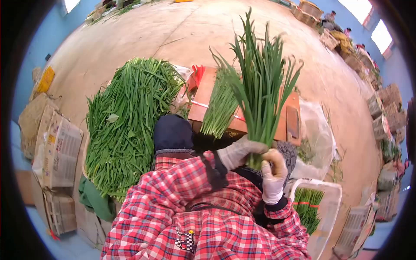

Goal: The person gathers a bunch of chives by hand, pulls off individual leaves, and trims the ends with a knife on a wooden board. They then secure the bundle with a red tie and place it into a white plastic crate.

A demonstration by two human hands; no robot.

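My gloved left hand is wrapped round the lower stems of a bunch of garlic chives, which stands upright with its leaves fanning out at the top. Fingers curled, my gloved right hand closes at the stem ends of the same bunch. Behind them, another bunch of garlic chives lies on an orange-brown board. To the left is a big heap of loose garlic chives.
At the lower right, a white plastic crate holds chives bound with red bands. A clear plastic bag lies beside the board. Crates line the left wall; baskets and other people are at the right.
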